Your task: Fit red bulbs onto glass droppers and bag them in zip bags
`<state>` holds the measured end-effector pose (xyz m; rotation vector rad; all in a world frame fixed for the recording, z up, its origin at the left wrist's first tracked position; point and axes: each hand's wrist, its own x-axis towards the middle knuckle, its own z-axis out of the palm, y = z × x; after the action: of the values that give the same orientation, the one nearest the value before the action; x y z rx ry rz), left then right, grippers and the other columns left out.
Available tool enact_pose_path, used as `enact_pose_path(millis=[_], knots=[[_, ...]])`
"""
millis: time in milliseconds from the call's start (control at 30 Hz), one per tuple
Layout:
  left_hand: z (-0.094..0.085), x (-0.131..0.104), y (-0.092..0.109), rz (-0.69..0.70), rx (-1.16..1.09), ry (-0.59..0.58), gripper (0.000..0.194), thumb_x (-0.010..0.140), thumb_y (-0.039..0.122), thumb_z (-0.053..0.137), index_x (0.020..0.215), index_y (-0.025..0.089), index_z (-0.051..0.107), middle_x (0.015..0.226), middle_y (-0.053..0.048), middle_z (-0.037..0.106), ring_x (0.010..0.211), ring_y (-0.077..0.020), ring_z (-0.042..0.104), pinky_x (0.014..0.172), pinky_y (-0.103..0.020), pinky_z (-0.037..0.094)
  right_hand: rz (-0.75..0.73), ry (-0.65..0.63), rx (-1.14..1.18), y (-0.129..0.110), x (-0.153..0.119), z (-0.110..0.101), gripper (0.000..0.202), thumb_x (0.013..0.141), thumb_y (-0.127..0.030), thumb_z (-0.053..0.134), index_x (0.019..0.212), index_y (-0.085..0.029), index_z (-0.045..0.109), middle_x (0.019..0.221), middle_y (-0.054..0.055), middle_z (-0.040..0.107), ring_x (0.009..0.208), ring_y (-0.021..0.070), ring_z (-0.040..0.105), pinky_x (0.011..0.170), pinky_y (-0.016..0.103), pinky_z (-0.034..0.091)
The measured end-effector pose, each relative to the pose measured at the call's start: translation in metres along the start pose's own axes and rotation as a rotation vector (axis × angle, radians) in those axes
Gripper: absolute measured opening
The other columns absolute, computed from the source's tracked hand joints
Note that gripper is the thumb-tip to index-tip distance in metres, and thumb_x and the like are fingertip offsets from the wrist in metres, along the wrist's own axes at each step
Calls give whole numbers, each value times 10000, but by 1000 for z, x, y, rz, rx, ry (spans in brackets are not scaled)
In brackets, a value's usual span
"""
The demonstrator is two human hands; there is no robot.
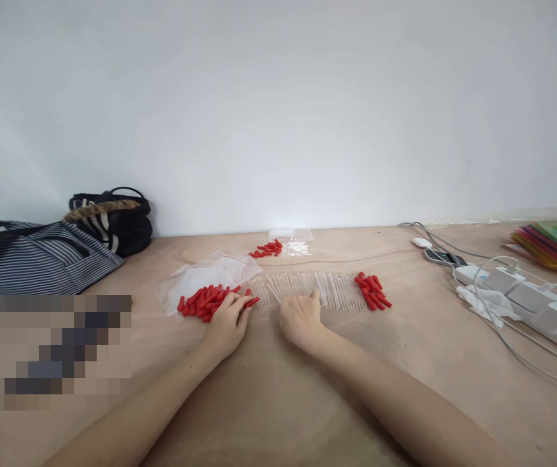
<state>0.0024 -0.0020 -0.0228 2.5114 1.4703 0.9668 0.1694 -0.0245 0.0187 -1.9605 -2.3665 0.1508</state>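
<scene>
My left hand [229, 323] pinches a small red tapered piece [251, 301] between thumb and fingers. Just beside it, partly under the fingers, lies a heap of similar red pieces [203, 299]. A row of thin, clear sticks [329, 290] is laid out side by side to the right of the heap. Over the near edge of that row, my right hand [301, 319] is closed with its fingers curled under. Whatever it may grip is hidden by the hand. At the row's right end sits a smaller cluster of red pieces [372, 291].
Clear plastic bags [210, 269] lie behind the large heap. Farther back is another plastic bag [290, 243] beside more red pieces [267, 249]. A striped bag [49, 256] and black bag [130, 224] stand left. A power strip [541, 301], cables and coloured sheets [553, 246] occupy the right.
</scene>
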Motion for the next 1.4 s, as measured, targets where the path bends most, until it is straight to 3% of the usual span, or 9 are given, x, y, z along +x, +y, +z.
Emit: enact_pose_path(millis=[100, 267, 400, 533, 667, 867, 1000, 1133, 1400], knots=[[0, 0, 0, -4, -5, 10, 258, 847, 261, 367, 965, 178, 581, 853, -57, 543, 762, -189, 575, 664, -312, 485, 34, 14, -19, 10, -10, -3, 251, 783, -74, 392, 800, -98, 641, 820, 166, 660, 774, 256, 600, 785, 417, 280], [-2, 0, 3, 3, -25, 19, 221, 835, 235, 370, 926, 186, 565, 855, -51, 541, 771, -189, 575, 687, -320, 486, -106, 148, -102, 52, -29, 3, 219, 839, -135, 369, 811, -112, 586, 795, 128, 635, 793, 237, 551, 691, 329, 264], [-3, -1, 5, -2, -40, 7, 184, 819, 225, 387, 898, 186, 548, 858, -45, 537, 755, -181, 573, 677, -315, 490, -191, 236, -161, 92, -36, 11, 222, 852, -143, 356, 777, -139, 566, 774, 97, 622, 763, 216, 512, 700, 332, 240], [-6, -1, 7, 9, -33, -19, 146, 812, 231, 404, 870, 194, 532, 860, -47, 554, 798, -196, 575, 677, -319, 491, -228, 251, -214, 114, -36, 12, 241, 868, -154, 337, 781, -145, 562, 772, 83, 617, 777, 214, 495, 775, 374, 219], [-10, -1, 13, 66, -36, -74, 120, 815, 224, 410, 845, 192, 522, 827, -41, 577, 796, -197, 580, 705, -332, 482, -251, 265, -149, 115, -35, 11, 205, 877, -237, 389, 786, -158, 554, 788, 67, 617, 810, 209, 499, 795, 380, 210], [-11, -5, 21, 122, -52, -136, 149, 829, 204, 409, 874, 176, 549, 856, -56, 590, 814, -192, 573, 732, -332, 470, -233, 289, 114, 97, -30, 16, 190, 836, -367, 486, 885, -194, 546, 900, 35, 598, 877, 189, 500, 730, 322, 231], [-10, -6, 23, 175, -74, -168, 201, 845, 189, 399, 938, 179, 577, 875, -55, 581, 815, -176, 565, 743, -311, 462, -198, 218, 165, 90, -23, 18, 125, 842, -303, 484, 829, -199, 551, 842, 7, 598, 848, 169, 507, 708, 306, 225], [-9, -5, 23, 178, -86, -180, 202, 836, 176, 415, 902, 179, 606, 856, -49, 577, 793, -166, 562, 732, -295, 458, -196, 228, 153, 89, -19, 23, 124, 854, -263, 458, 798, -189, 540, 853, 14, 604, 854, 170, 508, 703, 310, 216], [-10, -1, 31, 80, -110, -207, 153, 806, 216, 469, 825, 174, 614, 813, -36, 594, 744, -161, 568, 690, -279, 452, -222, 413, 132, 93, -21, 32, 125, 861, -220, 418, 791, -177, 512, 831, 49, 620, 820, 191, 508, 747, 341, 223]])
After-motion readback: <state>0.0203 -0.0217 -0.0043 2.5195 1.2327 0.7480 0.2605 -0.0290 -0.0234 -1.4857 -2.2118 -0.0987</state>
